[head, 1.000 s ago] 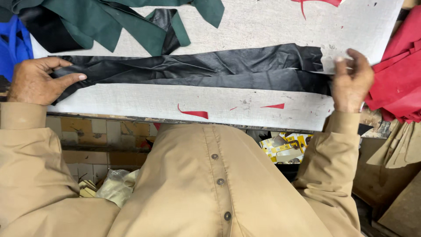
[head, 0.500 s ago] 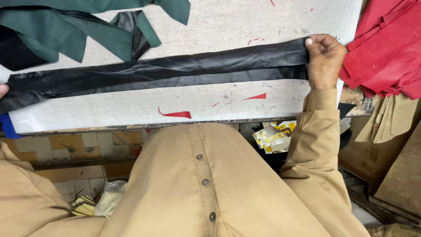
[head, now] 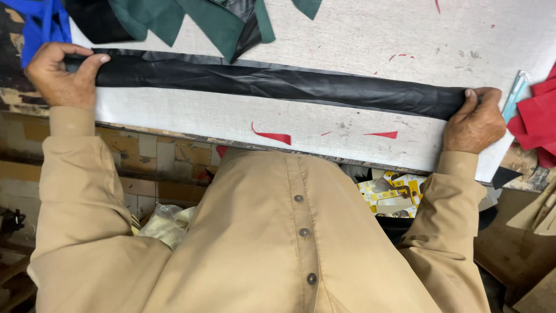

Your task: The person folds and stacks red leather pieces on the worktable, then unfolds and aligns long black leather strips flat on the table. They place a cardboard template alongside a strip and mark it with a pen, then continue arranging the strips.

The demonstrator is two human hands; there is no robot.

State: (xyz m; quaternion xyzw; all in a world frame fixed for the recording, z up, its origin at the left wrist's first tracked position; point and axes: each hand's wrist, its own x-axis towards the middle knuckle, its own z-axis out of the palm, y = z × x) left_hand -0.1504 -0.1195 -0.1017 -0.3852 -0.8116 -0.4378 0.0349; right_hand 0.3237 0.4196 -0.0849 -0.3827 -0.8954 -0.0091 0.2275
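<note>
A long folded strip of shiny black fabric (head: 272, 81) lies stretched across a white worktable (head: 359, 40). My left hand (head: 61, 75) grips its left end near the table's left edge, thumb over the top. My right hand (head: 475, 119) presses down on and holds the right end near the table's front right corner. Both arms wear tan sleeves.
Green fabric pieces (head: 191, 17) and more black cloth lie at the back left, blue cloth (head: 40, 20) at the far left. Red fabric (head: 538, 122) hangs off the right side, beside a light blue cutter tool (head: 515, 93). Small red scraps (head: 272, 136) dot the table. Boxes and clutter sit under it.
The view has shifted so both ends of the strip show again. The strip looks pulled straighter and folded narrower, with my left hand back in view on its left end.
</note>
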